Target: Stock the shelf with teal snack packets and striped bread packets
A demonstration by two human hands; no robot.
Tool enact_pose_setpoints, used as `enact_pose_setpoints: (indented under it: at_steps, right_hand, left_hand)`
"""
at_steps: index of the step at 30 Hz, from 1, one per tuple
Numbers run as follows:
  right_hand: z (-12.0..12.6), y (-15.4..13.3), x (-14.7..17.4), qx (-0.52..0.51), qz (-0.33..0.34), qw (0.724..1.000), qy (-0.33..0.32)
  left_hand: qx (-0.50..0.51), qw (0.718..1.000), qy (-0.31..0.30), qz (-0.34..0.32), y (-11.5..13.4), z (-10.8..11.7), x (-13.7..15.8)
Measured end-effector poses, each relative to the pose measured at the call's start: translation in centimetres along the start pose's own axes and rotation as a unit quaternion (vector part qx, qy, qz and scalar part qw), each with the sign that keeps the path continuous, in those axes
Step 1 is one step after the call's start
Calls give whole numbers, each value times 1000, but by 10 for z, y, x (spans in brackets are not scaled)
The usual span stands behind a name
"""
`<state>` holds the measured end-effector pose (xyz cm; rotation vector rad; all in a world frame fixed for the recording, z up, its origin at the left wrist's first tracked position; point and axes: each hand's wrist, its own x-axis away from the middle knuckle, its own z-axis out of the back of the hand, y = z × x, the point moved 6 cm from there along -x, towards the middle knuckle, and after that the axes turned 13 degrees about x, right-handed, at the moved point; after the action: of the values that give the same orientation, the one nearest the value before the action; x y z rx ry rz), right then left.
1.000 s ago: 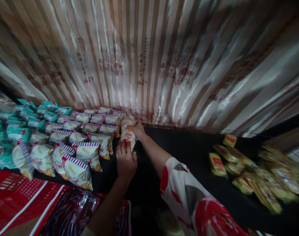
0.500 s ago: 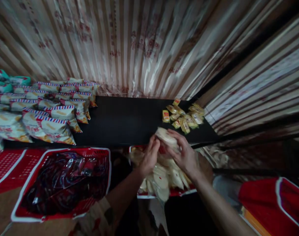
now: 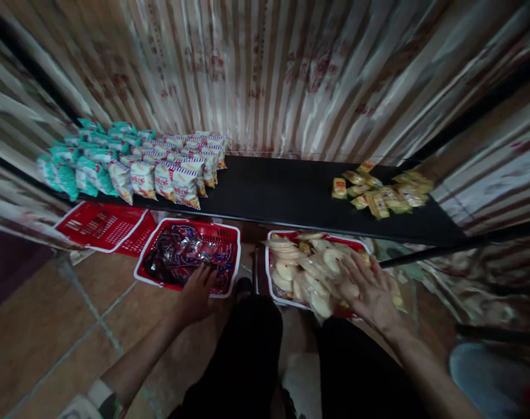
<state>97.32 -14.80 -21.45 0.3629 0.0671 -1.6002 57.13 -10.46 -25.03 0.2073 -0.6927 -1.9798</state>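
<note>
My right hand [image 3: 367, 291] is spread over the right red basket [image 3: 271, 279], above clear packets of pale round crackers [image 3: 310, 270] heaped in it. Its fingers are apart, and whether they touch the packets I cannot tell. Over the near edge of the left red basket [image 3: 139, 270] reaches my left hand [image 3: 200, 295], fingers stretched out and holding nothing. Dark, shiny wrapped packets [image 3: 184, 250] fill that basket.
On the black shelf [image 3: 273, 186] stand teal bags [image 3: 92, 166] and white striped snack bags [image 3: 177, 177] at left. Small yellow packets [image 3: 387, 198] lie at its right end. Another red basket [image 3: 107, 226] is at far left. A striped curtain [image 3: 256, 75] hangs behind.
The cracker packet held between both hands has been let go. My hands have moved apart, the left over the dark packets, the right over the crackers. The view has turned left and drawn back.
</note>
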Motion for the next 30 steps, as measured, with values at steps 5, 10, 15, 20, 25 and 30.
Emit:
enact_pose_setpoints:
  at_steps: [5, 10, 15, 20, 25, 30]
  right_hand:
    - [19, -62, -3, -26, 69, 996, -58]
    - [24, -115, -13, -49, 126, 986, -92]
    - [30, -188, -30, -210, 159, 961, -79]
    - [5, -253, -44, -237, 107, 948, -182]
    - [-16, -278, -49, -84, 108, 953, -271]
    - [-36, -338, -79, -64, 197, 929, -308]
  left_hand:
    - [-69, 990, -120, 38, -64, -30, 13]
    - [-49, 990, -129, 14, -56, -40, 1]
    - [-49, 988, -147, -14, -35, -52, -7]
    - [-47, 981, -184, -48, -12, -63, -12]
    - [-38, 975, -204, -72, -6, -32, -14]
    - [-26, 988, -149, -38, -48, 34, -24]
